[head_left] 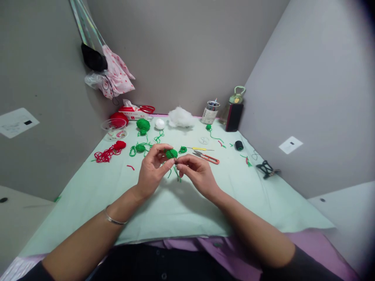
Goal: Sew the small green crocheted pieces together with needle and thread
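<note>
My left hand (154, 168) is closed around a small green crocheted piece (171, 153), held above the middle of the table. Against its lower right side my right hand (196, 171) pinches thumb and forefinger together. What sits between those fingertips is too small to name. Loose green yarn ends (178, 175) dangle below the piece. Just beyond the hands lie a small green yarn bundle (183, 150), a yellow-handled crochet hook (199, 148) and orange-handled thread snips (208, 157).
Green yarn balls (143, 125), red yarn (105, 154) and a clear plastic tub (115, 127) are on the left. White stuffing (181, 117) lies at the back. Farther right are a pen tin (210, 112), a phone (234, 117), black thread (239, 145) and a black stand (266, 170).
</note>
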The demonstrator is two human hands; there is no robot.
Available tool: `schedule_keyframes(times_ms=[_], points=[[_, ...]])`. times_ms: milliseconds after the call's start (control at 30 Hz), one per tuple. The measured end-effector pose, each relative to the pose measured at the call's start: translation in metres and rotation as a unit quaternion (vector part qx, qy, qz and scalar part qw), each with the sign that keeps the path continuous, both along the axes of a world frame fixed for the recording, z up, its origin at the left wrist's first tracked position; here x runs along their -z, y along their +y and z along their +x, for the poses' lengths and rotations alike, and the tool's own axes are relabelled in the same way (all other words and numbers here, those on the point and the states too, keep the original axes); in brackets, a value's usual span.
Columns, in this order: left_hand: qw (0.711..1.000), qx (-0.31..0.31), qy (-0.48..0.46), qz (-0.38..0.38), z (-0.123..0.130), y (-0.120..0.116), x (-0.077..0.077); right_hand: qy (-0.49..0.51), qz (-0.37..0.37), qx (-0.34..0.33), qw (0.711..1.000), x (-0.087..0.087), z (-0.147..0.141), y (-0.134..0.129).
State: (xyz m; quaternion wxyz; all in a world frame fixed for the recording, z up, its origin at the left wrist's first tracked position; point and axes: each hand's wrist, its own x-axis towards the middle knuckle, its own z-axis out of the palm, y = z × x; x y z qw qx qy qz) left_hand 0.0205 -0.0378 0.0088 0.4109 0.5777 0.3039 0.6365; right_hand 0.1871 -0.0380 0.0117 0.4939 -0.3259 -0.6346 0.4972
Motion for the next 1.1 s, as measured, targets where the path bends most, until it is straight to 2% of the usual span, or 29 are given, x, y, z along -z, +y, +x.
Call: schedule_keyframes(times_ms=[333, 733, 1100], points=[[1.000, 0.001, -0.005, 0.003, -0.002, 0.001, -0.001, -0.055, 0.101, 0.000, 0.993, -0.003, 0.004, -0.006], [1.000, -0.005, -0.009, -0.001, -0.005, 0.004, 0.003, -0.082, 0.134, 0.007, 0.988, -0.006, 0.008, -0.004], [0.999, 0.022, -0.024, -0.013, -0.005, 0.005, 0.006, -0.074, 0.143, 0.027, 0.987, 0.002, 0.010, 0.002]])
